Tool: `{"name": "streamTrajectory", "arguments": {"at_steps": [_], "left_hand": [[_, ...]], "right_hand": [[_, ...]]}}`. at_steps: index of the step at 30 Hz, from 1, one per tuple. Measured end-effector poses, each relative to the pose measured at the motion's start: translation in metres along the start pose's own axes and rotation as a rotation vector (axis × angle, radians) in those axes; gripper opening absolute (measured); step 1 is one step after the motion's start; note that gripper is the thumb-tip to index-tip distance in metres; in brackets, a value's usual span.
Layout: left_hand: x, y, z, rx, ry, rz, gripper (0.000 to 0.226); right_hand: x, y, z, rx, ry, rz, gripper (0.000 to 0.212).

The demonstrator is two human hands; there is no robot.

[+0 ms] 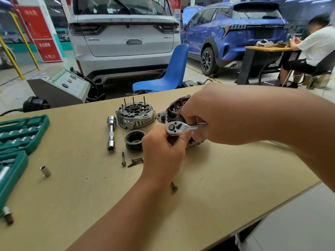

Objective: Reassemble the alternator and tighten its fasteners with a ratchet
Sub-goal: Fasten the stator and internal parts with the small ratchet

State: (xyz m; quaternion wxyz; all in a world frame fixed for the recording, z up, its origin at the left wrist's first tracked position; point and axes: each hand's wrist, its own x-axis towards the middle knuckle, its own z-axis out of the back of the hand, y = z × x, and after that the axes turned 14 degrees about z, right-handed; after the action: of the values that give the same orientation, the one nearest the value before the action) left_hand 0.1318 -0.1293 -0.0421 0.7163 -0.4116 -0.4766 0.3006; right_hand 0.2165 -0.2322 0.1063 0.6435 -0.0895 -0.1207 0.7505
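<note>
My right hand (pixel 208 116) grips the ratchet (pixel 178 128) handle; my left hand (pixel 163 149) pinches its head above the alternator body (pixel 170 110) on the counter (pixel 226 178). Heavy, rigid, greasy metal: hold the casing's rim.

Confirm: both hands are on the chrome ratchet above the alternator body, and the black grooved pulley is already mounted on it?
Not quite. The head view shows the black grooved pulley lying loose on the tan table. Left hand and right hand do hold the chrome ratchet above the alternator body.

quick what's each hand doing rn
Left hand: pinches the ratchet head.
Right hand: grips the ratchet handle.
</note>
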Motion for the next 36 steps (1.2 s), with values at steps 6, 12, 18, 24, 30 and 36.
{"name": "streamTrajectory", "arguments": {"at_steps": [6,12,18,24,30,36], "left_hand": [[0.001,-0.001,0.000,-0.117,0.138,0.103,0.007],[-0.001,-0.008,0.004,-0.145,0.180,0.069,0.040],[0.001,-0.007,0.002,-0.262,0.221,0.151,0.018],[0.004,-0.003,0.004,-0.240,0.195,0.145,0.020],[0.002,-0.006,0.007,-0.238,0.187,0.087,0.023],[0.005,-0.003,0.007,-0.238,0.201,0.114,0.013]], "right_hand": [[0.001,0.004,0.003,-0.270,-0.205,-0.026,0.022],[-0.002,0.021,0.002,-0.071,-0.025,-0.050,0.039],[0.002,0.012,0.005,-0.242,-0.147,-0.064,0.037],[0.003,0.013,0.005,-0.215,-0.153,-0.089,0.033],[0.002,0.023,-0.005,-0.122,-0.087,-0.057,0.034],[0.000,0.017,-0.005,-0.173,-0.136,-0.083,0.035]]}}
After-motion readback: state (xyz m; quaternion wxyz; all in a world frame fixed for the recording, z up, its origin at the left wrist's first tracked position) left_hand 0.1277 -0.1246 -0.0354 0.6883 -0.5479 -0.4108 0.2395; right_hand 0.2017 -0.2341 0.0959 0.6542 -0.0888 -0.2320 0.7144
